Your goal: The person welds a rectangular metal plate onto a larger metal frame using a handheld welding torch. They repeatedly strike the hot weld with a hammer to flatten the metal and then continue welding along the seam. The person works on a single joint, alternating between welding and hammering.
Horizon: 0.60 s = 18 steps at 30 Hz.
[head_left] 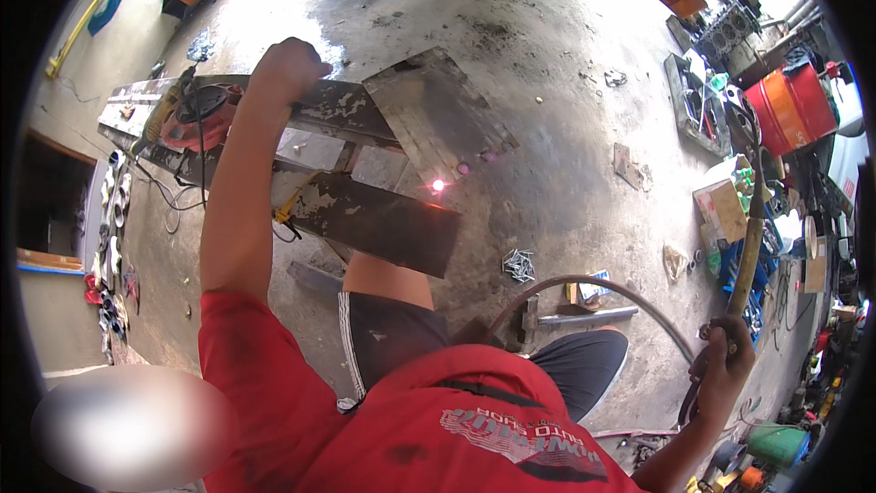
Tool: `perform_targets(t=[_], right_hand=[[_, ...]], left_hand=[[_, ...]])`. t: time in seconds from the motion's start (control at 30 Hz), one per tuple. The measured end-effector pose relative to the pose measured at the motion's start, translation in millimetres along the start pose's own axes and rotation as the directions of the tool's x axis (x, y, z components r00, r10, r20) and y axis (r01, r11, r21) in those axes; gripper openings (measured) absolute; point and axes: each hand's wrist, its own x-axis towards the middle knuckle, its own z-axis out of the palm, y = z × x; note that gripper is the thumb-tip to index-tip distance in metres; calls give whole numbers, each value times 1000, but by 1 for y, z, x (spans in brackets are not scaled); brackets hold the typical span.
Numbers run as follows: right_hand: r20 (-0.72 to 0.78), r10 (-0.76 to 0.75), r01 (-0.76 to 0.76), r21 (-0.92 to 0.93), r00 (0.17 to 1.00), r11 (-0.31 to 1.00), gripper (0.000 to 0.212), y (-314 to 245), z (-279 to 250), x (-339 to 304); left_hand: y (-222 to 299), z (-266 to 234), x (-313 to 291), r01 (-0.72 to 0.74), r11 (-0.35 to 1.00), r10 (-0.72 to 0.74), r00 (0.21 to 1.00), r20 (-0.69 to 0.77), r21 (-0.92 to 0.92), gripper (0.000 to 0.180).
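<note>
My right hand [721,351], low on the right, is closed round the end of a long torch-like tool with a yellow-brown tube [749,260]. A dark hose [607,285] loops left from near that hand. My left hand [294,68] is raised, fingers curled, over a long scuffed metal beam [342,108]; what it grips, if anything, is hidden. A thin flat metal sheet [433,110] leans across the beam's near end. Closer to me, a dark peeling metal plate [388,224] glows orange at its edge, beside a bright pinkish-white spot [438,185].
A red power tool [198,117] with a cord rests on the beam's left. On the floor lie a hammer [584,317], a pile of nails or screws [518,265] and a small metal piece [630,167]. A tool tray [698,105], an orange-red drum [790,110] and boxes crowd the right.
</note>
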Motion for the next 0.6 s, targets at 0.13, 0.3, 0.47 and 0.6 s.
perform_targets(t=[0.13,0.3,0.47,0.6], right_hand=[[-42,60,-59,42,997,997,12,25,-10,-6],[-77,63,-59,55,995,997,17,41,-4,-5],[-76,63,-51,148,995,988,22,71,-2,1],[-36,73,-63,218,997,974,21,79,22,7]], left_hand=[[4,18,-8,-20,999,17,997,-81,-28,44],[-39,-1,-15,49,996,-58,988,-145,-70,43],[-67,-50,-55,237,956,-236,971,23,-170,48],[-75,-25,-92,318,947,-322,938,131,49,58]])
